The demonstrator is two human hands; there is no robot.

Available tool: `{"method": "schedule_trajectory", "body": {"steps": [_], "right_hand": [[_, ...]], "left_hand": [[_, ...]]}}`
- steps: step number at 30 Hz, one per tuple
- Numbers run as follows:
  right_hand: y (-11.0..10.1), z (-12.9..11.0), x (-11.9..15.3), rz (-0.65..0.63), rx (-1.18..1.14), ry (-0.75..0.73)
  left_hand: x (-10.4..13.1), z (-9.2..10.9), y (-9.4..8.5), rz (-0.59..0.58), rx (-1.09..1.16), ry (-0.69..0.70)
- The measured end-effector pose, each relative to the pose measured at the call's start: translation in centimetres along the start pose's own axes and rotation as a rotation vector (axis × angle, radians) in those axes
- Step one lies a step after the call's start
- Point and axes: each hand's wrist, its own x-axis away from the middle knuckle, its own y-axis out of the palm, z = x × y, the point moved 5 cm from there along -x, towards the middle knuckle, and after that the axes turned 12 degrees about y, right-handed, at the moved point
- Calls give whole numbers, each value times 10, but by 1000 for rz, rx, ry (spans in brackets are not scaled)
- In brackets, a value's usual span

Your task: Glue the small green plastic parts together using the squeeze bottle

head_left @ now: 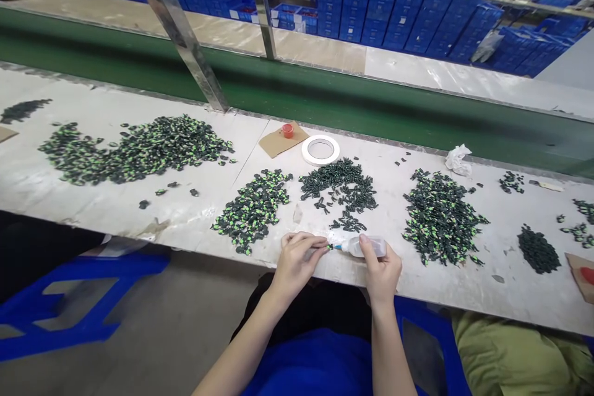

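Observation:
Between the fingertips of my left hand [299, 258] is a small black-and-green part [330, 247], pinched near the table's front edge. My right hand [383, 266] grips a clear squeeze bottle [353, 247] lying sideways, its thin blue tip [338, 247] pointing left and reaching the small part; whether it touches cannot be made out. Just beyond my hands lies a pile of small dark parts [346, 182]. A heap of black-and-green parts [255, 207] sits to the left of it, and another heap of black-and-green parts [439, 216] to the right.
A roll of white tape [320, 150] and a red cup [288, 130] on cardboard [273, 145] stand behind the piles. Farther left spreads a large heap of parts [162, 145]. A metal post [180, 31] rises at the table's back edge. Crumpled tissue [458, 159] lies at right.

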Motion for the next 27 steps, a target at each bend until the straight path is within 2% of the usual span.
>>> {"method": "schedule_trajectory", "body": {"steps": [9,13,27], "right_hand": [[-1,3,1,50,-18,20],[-1,5,0,2,-11,13],[0,6,-2,-23,-11,8]], "left_hand": [[0,4,-2,45,-17,32],[0,5,-2,62,-20,50],[0,1,-2,9,-25,21]]}}
